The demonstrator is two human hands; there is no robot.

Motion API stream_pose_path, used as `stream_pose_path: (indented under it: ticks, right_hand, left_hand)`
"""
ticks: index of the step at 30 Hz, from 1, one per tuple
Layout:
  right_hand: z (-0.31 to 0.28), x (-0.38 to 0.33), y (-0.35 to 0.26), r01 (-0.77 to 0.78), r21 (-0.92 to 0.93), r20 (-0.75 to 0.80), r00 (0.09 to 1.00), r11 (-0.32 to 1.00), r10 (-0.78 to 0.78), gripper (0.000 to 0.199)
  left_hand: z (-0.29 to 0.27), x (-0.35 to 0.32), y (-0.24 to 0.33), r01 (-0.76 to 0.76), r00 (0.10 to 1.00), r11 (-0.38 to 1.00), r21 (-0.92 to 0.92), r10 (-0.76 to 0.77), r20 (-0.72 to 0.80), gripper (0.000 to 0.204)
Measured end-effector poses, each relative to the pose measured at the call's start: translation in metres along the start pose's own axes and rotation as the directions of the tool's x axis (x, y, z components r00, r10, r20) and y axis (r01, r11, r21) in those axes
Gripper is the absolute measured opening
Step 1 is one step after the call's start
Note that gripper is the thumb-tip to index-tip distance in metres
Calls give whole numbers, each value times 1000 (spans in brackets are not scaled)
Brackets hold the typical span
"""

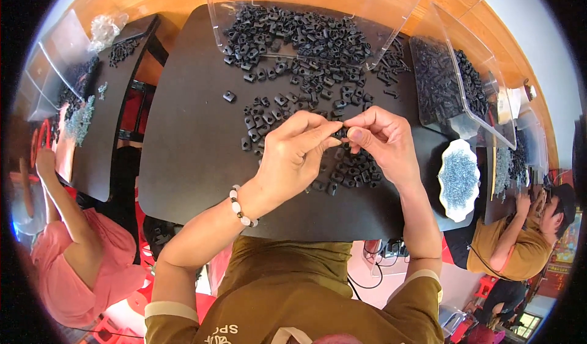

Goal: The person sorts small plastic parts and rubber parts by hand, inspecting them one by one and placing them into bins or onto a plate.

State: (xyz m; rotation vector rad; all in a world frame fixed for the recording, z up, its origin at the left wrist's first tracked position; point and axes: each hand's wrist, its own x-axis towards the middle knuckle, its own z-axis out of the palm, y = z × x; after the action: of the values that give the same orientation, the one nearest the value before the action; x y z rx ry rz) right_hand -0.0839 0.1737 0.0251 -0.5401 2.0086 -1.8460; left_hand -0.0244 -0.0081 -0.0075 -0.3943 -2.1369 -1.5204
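Note:
My left hand [293, 154] and my right hand [386, 141] meet above the dark table. Their thumbs and fingertips pinch a small black plastic part [340, 132] between them, mostly covered by the fingers. Beneath and around my hands lie many loose black plastic pieces [263, 119], blocky and with holes. They trail back to a large heap [293, 35] of the same kind at the far side. A bracelet of white and dark beads [235, 206] circles my left wrist.
A clear plastic bin [455, 84] of black parts stands at the right. Nearer, a white scalloped dish [444, 179] holds small silvery pieces. A lone black piece [229, 96] lies left of the heap. People work at side tables, one in pink [92, 252], one in brown [513, 252].

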Motion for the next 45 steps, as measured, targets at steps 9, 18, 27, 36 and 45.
stream_pose_path:
  ticks: [9,18,27,36,45]
  right_hand:
    - [-1,2,2,18,-57,24,1000,998,-16,13]
    - [11,-4,7,170,-206,-42,982,964,-183,14]
    - [7,0,11,163,-55,-39,985,985,-165,17]
    - [9,5,15,174,-18,-20,984,985,-175,14]
    - [9,-4,5,112,-121,-62,991,986,-120,12]
  left_hand:
    - [0,-1,1,-29,999,999,29,30,-11,35]
    - [-6,0,-11,-128,992,992,13,128,24,32]
    - [-6,4,-14,-32,997,987,-156,43,68,33]
    - [1,-1,-13,-81,997,990,-114,80,-13,33]
    - [7,-3,-8,-193,980,981,10,193,-50,34]
